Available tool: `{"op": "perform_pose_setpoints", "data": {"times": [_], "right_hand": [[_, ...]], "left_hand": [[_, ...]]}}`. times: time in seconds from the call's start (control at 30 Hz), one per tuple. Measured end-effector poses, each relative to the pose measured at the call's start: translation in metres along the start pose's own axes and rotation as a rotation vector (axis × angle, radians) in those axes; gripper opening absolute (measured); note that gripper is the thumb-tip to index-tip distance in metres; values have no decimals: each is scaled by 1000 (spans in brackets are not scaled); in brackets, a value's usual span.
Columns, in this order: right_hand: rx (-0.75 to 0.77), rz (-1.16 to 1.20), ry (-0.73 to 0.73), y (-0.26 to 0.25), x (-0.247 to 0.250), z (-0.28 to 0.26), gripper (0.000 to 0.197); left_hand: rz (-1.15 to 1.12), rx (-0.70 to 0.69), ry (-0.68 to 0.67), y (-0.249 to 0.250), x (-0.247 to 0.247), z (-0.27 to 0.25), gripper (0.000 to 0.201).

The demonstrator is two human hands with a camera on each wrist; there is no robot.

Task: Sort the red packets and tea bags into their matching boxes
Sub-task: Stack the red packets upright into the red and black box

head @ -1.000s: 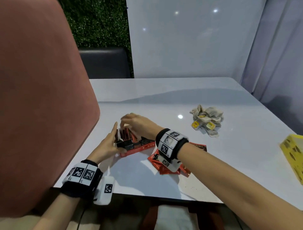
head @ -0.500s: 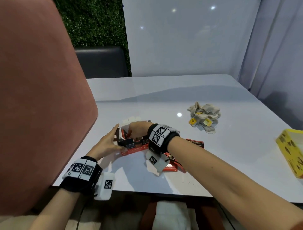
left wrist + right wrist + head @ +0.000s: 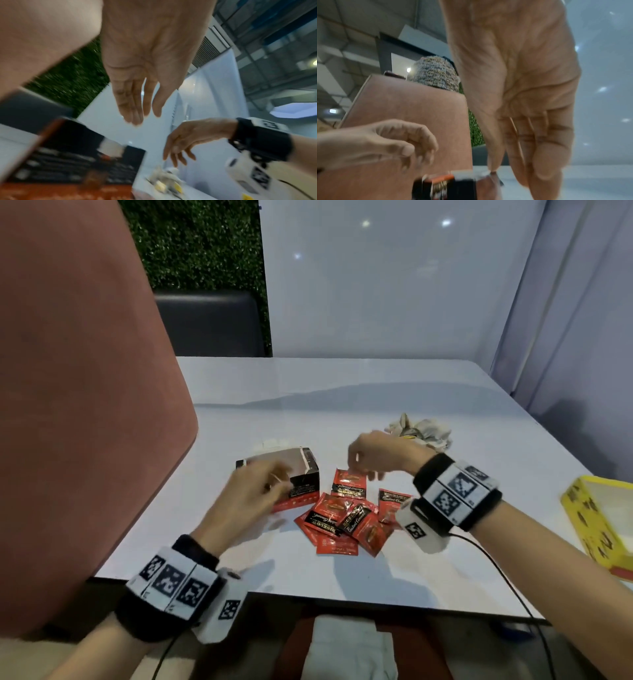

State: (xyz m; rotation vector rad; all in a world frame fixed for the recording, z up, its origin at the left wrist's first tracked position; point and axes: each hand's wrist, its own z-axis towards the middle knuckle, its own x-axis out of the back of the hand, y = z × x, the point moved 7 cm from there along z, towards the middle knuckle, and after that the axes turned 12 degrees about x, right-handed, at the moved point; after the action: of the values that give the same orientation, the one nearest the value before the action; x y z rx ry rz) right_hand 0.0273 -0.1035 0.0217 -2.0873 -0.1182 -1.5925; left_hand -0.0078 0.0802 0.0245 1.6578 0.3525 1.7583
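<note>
The red packets (image 3: 344,517) lie in a loose overlapping heap on the tabletop (image 3: 376,392), just right of the red-and-black box (image 3: 301,474), which stands with its open top up. My right hand (image 3: 375,455) hangs directly above the farthest packet in the heap, fingers drooping loosely and holding nothing, so it is the nearer one for the next pick; that packet lies with its long axis running away from me. My left hand (image 3: 253,494) hovers in front of the box, blurred, fingers relaxed and empty in the wrist view. The tea bags (image 3: 424,431) sit in a crumpled pile beyond my right hand, yellow tags showing, and the yellow box (image 3: 596,518) is well apart at the right edge. The packets carry a black band with script lettering; it is too small and skewed for me to read with confidence. Small white print on the box is unreadable too.
</note>
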Motion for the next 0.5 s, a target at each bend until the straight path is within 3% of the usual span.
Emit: {"op": "perform_pose_setpoints", "data": {"times": [0.1, 0.2, 0.3, 0.4, 0.5], "right_hand": [[-82, -84, -171, 15, -32, -17, 37], [-88, -70, -163, 20, -54, -28, 57], [-108, -197, -137, 28, -72, -27, 73], [-133, -200, -108, 33, -82, -27, 70], [-115, -130, -43, 33, -81, -31, 71]], "left_hand": [[237, 13, -301, 12, -58, -5, 20], [386, 120, -364, 4, -90, 3, 23], [536, 172, -259, 9, -105, 9, 37], [648, 207, -141, 15, -112, 13, 50], [726, 211, -113, 18, -118, 18, 49]]}}
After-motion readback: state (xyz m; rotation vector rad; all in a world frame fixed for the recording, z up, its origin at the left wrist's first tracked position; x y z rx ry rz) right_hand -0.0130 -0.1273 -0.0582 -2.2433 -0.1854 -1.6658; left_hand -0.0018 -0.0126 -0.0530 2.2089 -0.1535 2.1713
